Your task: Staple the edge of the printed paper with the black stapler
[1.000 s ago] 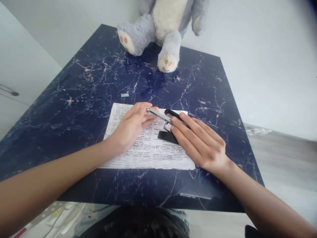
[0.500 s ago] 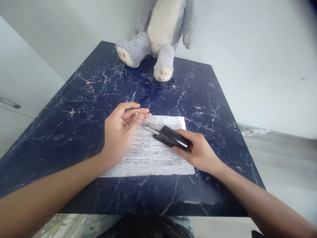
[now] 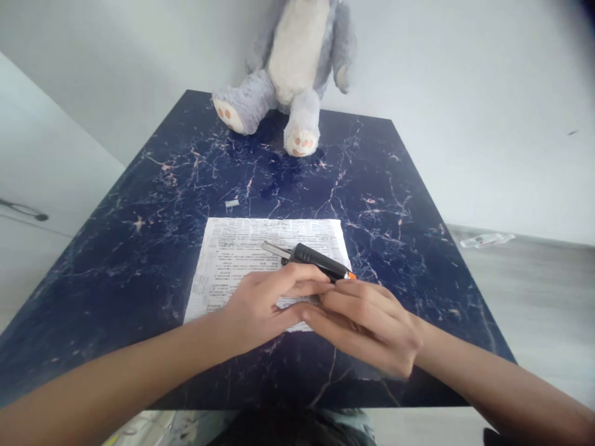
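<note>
A black stapler [image 3: 310, 259] with an orange rear tip lies closed on a printed sheet of paper [image 3: 232, 257] in the middle of the dark blue marble-patterned table [image 3: 139, 248]. My left hand [image 3: 267, 303] lies at the sheet's near edge with its fingers stretched towards the stapler's orange end, fingertips just touching it. My right hand [image 3: 369, 322] rests beside it, fingers extended flat and meeting the left fingertips just below the stapler. I see nothing gripped in either hand.
A small strip of staples [image 3: 232, 202] lies on the table just beyond the sheet's far left corner. A grey and cream plush toy [image 3: 290, 68] sits at the table's far edge against the white wall. A grey floor lies to the right.
My right hand has let go of the stapler, which now lies closed on the paper. Both hands have drawn back towards me and come together at the sheet's near edge.
</note>
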`<state>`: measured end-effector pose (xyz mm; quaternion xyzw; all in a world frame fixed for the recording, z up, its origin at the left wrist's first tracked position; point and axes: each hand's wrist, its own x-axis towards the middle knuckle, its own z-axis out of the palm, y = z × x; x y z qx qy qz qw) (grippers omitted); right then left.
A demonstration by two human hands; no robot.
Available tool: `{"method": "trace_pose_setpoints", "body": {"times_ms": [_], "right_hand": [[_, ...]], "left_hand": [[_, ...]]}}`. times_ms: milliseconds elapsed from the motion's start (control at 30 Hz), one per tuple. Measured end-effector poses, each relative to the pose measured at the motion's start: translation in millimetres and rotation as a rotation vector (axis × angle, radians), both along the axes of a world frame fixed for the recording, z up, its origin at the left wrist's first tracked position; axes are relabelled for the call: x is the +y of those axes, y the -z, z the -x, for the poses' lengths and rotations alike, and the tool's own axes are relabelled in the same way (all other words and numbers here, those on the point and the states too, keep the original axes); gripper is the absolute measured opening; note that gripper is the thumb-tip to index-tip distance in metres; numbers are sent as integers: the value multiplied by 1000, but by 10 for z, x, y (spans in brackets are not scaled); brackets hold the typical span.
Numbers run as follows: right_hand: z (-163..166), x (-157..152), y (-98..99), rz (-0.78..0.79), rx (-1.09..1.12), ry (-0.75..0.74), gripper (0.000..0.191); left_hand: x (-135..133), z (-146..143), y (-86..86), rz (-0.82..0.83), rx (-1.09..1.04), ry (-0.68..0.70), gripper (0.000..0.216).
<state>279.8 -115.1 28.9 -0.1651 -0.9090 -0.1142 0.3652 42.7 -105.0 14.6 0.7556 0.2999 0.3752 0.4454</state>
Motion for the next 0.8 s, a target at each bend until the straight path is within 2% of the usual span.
{"method": "trace_pose_setpoints", "body": {"times_ms": [67,133,167,233,300,367,467,533,667,800], "right_hand": [[-121,83,60,45,52,95,31],[-321,242,117,126,141,273,40],[-446,347,141,181,173,373,40],[-726,587,189,296,151,524,26],[-1003,826,253,405,112,637,17],[-1225,1019,341,461,103,735,15],[-1400,1173,474,492,82,756,17],[-1417,1177,498,482,86,742,20],[-1197,969,295,393,185,742,25],[-672,563,64,381,212,560,27]], "left_hand": [[83,58,-28,-103,31,-172,38],[291,174,-49,-211,61,-445,26],[439,252,-46,-245,72,-567,23],[777,427,4,-231,116,-650,23],[1080,591,109,-216,208,-669,23],[1269,705,231,-197,369,-656,17],[1329,761,335,-192,486,-677,12],[1284,736,318,-207,468,-695,10],[1101,581,166,-182,368,-647,11],[840,353,67,-107,294,-467,18]]}}
